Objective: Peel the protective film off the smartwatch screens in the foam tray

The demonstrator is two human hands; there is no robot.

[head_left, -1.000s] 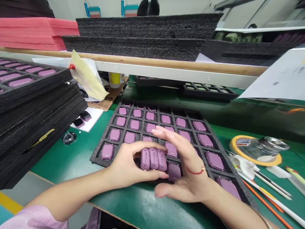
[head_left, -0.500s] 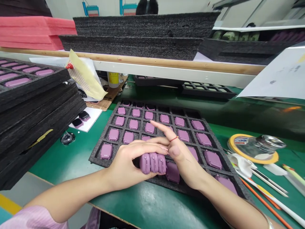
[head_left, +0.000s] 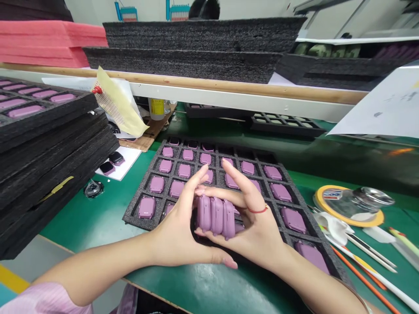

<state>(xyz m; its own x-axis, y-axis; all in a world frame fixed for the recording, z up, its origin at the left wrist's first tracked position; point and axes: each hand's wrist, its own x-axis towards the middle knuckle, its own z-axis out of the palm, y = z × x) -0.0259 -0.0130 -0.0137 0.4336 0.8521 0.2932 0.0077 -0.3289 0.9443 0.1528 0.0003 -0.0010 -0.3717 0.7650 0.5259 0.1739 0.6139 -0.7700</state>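
A short row of purple watch cases [head_left: 216, 216], standing on edge side by side, is gripped in my right hand [head_left: 263, 229], with fingers over the top and the thumb below. My left hand [head_left: 172, 235] is spread at the left end of the row, its thumb stretched out below and its index finger raised; part of its fingers is hidden behind the cases. Under both hands lies a black foam tray [head_left: 131, 213] with purple watch cases in many compartments. Several compartments at the back right hold none.
Stacked foam trays [head_left: 65, 148] stand at the left beside two watches [head_left: 116, 158] on white paper. To the right are a tape roll [head_left: 322, 207], a glass bottle [head_left: 373, 200] and several thin tools [head_left: 373, 274]. A shelf [head_left: 209, 91] crosses behind, bearing black foam [head_left: 196, 39].
The row of watch cases has passed from my left hand's grip into my right hand's. My left thumb has come out from under it, and the fingers have opened upward.
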